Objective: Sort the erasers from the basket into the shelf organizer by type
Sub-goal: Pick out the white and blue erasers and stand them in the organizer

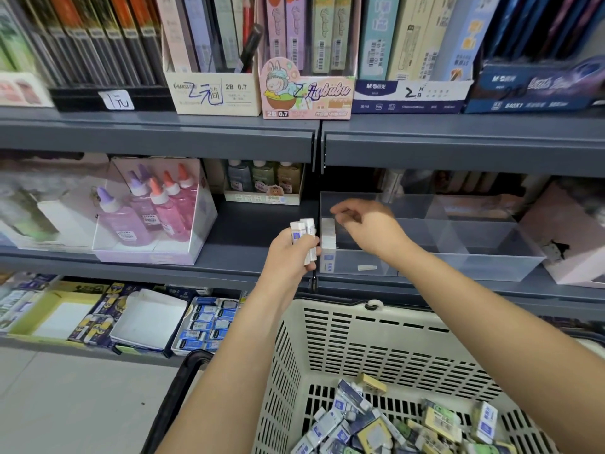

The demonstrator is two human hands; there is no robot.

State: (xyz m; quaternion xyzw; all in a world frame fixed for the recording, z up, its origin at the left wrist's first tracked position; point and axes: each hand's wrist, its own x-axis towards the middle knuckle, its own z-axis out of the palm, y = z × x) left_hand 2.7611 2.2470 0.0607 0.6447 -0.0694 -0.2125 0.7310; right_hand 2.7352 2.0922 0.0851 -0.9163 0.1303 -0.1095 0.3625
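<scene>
A clear plastic shelf organizer (474,253) with several compartments sits on the middle shelf. A row of white erasers (328,237) stands at its left end. My left hand (291,253) grips a small stack of white erasers (306,231) just left of the organizer. My right hand (366,227) hovers over the left compartment beside the standing row, fingers loosely curled with nothing visible in them. A cream plastic basket (376,339) below holds several mixed erasers (393,424) in white, blue, yellow and green wrappers.
A display box of pink and purple glue bottles (154,211) stands left on the same shelf. Pencil lead boxes (307,90) line the shelf above. Eraser boxes (206,326) and a white open box (150,319) fill the lower shelf. A pink box (569,234) flanks the organizer's right.
</scene>
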